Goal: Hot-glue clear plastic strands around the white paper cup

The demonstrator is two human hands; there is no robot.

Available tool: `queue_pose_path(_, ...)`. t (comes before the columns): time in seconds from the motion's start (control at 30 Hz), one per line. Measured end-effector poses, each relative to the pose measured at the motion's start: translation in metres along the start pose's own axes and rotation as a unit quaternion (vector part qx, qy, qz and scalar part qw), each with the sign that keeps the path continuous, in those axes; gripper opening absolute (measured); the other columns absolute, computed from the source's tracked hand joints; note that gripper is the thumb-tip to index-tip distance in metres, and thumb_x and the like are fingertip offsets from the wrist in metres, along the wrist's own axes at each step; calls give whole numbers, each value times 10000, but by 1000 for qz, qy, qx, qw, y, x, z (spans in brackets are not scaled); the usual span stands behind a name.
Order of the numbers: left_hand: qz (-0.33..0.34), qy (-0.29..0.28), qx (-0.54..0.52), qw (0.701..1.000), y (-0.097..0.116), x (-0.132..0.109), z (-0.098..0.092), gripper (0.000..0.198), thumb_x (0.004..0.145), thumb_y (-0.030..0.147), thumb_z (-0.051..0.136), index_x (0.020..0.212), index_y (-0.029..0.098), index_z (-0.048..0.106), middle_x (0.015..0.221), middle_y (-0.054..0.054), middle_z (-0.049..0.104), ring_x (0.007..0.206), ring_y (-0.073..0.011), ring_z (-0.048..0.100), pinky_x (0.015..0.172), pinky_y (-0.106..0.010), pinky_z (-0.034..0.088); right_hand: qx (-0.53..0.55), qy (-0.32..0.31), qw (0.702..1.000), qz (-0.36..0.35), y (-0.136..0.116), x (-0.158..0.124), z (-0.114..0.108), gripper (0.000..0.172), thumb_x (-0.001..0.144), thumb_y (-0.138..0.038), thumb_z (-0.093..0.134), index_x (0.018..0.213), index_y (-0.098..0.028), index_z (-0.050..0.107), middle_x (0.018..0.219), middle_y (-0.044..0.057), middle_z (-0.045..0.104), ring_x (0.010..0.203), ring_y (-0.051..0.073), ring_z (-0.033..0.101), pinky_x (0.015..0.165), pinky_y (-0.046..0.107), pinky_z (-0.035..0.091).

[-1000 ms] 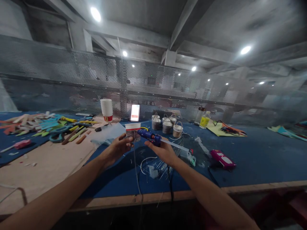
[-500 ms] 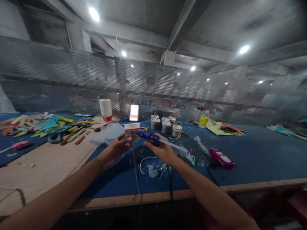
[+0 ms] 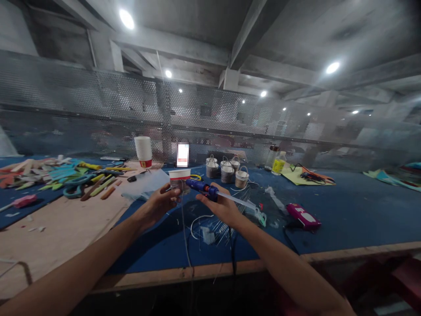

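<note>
My left hand [image 3: 162, 198] grips a paper cup [image 3: 180, 174] with a white rim and a red band. Grey cord covers part of the cup's lower side, and a loose length of cord [image 3: 185, 232] trails from it over the table edge. In my right hand [image 3: 223, 205] is a blue hot glue gun [image 3: 201, 188], its nozzle pointing left at the cup's side. A long clear glue stick [image 3: 235, 199] juts from the gun's rear. Whether the nozzle touches the cup I cannot tell.
Several cord-wrapped cups with handles [image 3: 226, 172] stand behind the gun. A stack of paper cups [image 3: 143, 151] is at back left, near scissors [image 3: 75, 186] and foam strips. Rightward are a magenta box [image 3: 302, 216], a yellow-labelled bottle [image 3: 279, 163] and glue sticks [image 3: 225, 228].
The whole view has shifted very slightly. Both hands, the cup and the glue gun keep nearly the same places relative to each other.
</note>
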State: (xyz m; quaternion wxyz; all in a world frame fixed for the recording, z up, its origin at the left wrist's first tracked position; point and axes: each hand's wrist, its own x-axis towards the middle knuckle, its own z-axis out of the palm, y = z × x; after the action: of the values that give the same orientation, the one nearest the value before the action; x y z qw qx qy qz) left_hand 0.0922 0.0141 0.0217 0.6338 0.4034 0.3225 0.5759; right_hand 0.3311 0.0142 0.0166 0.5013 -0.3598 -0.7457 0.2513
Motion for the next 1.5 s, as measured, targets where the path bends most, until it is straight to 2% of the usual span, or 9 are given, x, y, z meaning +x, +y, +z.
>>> queue_pose_path(0.13,-8,19,-9,1000,1,-1,1,365,698,19,919,1010,172,810,844,-31,781,595,-106,657,583,-190,542,3,-4,1000,1,1,0,0,431,920,-600,771,784,-247,563,763,-8,573,723,180,510,656,305,384)
queue_pose_path(0.47,-1,11,6,1000,3,-3,2,323,720,42,907,1009,152,815,805,-20,756,584,-98,631,574,-178,542,29,0,1000,-1,3,-1,0,418,932,-564,784,799,-242,553,766,-23,535,711,167,471,665,309,366)
queue_pose_path(0.7,-16,11,-21,1000,1,1,-1,353,725,-7,889,1018,170,805,818,-22,780,572,-104,655,576,-192,551,23,9,1000,14,10,0,1,452,909,-643,775,799,-253,572,761,-9,555,723,181,481,646,296,417)
queue_pose_path(0.87,-9,11,-22,1000,1,0,-1,337,747,-27,867,1015,163,795,789,-1,761,566,-92,646,577,-185,554,14,11,1000,16,11,0,1,436,910,-615,790,796,-249,582,747,-17,540,707,169,468,649,300,416)
queue_pose_path(1.1,-9,9,-6,1000,0,1,-3,302,751,16,891,979,175,772,815,-4,740,604,-97,649,591,-184,559,18,13,1000,19,9,0,0,421,912,-621,781,812,-252,604,747,-16,549,714,175,481,652,306,434)
queue_pose_path(1.5,-4,-14,15,1000,0,2,-6,374,700,144,979,1020,180,788,831,4,717,632,-100,610,627,-216,533,27,13,1000,-4,13,1,2,463,899,-624,798,808,-230,571,748,-27,537,707,158,469,650,292,388)
